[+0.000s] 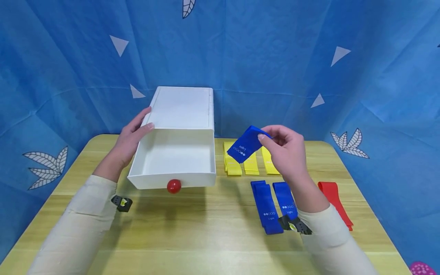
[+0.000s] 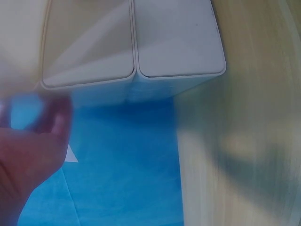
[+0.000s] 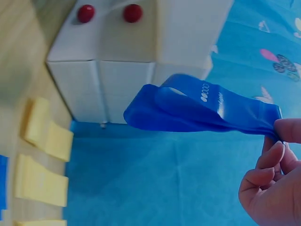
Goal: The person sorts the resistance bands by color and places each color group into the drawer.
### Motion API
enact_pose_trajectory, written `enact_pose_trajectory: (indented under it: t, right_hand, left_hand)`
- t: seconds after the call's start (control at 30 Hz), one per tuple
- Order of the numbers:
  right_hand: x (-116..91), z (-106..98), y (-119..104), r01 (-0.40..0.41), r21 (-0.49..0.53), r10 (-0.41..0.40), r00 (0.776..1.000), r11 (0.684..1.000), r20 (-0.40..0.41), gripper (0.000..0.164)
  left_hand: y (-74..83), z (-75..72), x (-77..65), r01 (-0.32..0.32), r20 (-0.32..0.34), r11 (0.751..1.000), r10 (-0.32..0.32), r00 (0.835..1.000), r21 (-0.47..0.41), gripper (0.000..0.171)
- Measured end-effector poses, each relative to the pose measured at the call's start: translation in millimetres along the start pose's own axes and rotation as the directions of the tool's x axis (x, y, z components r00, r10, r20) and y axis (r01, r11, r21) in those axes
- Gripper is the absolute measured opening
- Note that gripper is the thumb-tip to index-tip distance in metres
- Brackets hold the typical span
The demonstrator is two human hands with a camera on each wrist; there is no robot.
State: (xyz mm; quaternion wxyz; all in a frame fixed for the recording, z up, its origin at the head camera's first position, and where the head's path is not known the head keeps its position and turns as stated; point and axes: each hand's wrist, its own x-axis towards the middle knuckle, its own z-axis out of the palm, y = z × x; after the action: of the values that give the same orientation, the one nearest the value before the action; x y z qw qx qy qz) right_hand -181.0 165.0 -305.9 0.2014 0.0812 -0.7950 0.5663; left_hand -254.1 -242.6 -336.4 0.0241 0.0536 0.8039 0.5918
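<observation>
My right hand (image 1: 287,149) pinches one end of a folded blue resistance band (image 1: 245,145) between thumb and fingers, above the table and right of a white drawer cabinet (image 1: 183,107). In the right wrist view the blue band (image 3: 188,106) stretches out from the fingertips as a flat loop. The cabinet's top drawer (image 1: 172,179) is pulled out, with a red knob (image 1: 174,186) on its front. My left hand (image 1: 132,133) rests against the cabinet's left side, its thumb near the opening. The left wrist view shows that hand (image 2: 33,150) blurred beside the cabinet.
Yellow bands (image 1: 233,168) lie at the back of the wooden table (image 1: 192,236). Two blue bands (image 1: 268,208) lie nearer, with a red band (image 1: 335,202) at the right. A blue patterned curtain (image 1: 258,57) hangs behind.
</observation>
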Motion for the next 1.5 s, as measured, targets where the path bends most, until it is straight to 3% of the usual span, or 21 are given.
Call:
enact_pose_trajectory:
  t: [0.4, 0.7, 0.87, 1.03, 1.3, 1.5]
  right_hand:
    - [22.9, -0.1, -49.6, 0.055, 0.13, -0.051, 0.998, 0.99, -0.032, 0.016]
    - [32.5, 12.9, -83.1, 0.111, 0.296, -0.118, 0.993, 0.949, 0.005, 0.01]
    - [33.8, 32.6, -95.7, 0.133, 0.318, -0.158, 0.986, 0.939, 0.055, 0.01]
    - [27.8, 61.7, -102.6, 0.086, 0.3, -0.142, 0.975, 0.95, 0.171, 0.013]
    - [15.9, 111.4, -100.7, -0.002, 0.258, -0.085, 0.943, 0.966, 0.323, 0.009]
    - [3.5, 138.4, -102.0, -0.004, 0.289, -0.116, 0.911, 0.957, 0.395, 0.009]
  left_hand:
    - [0.7, -0.5, -0.6, -0.009, 0.002, 1.0, 0.009, 1.0, -0.013, 0.068]
    - [1.1, -1.7, 0.2, -0.013, -0.004, 1.0, 0.013, 1.0, -0.015, 0.067]
    - [1.5, -1.8, 0.7, -0.013, -0.003, 1.0, 0.013, 1.0, -0.017, 0.067]
    - [0.9, -0.2, 0.1, -0.002, -0.003, 1.0, 0.001, 1.0, -0.026, 0.068]
    - [0.2, 0.6, 0.8, 0.0, -0.008, 1.0, -0.001, 1.0, -0.03, 0.067]
    - [1.9, 0.8, 0.7, 0.002, -0.01, 1.0, -0.002, 1.0, 0.001, 0.066]
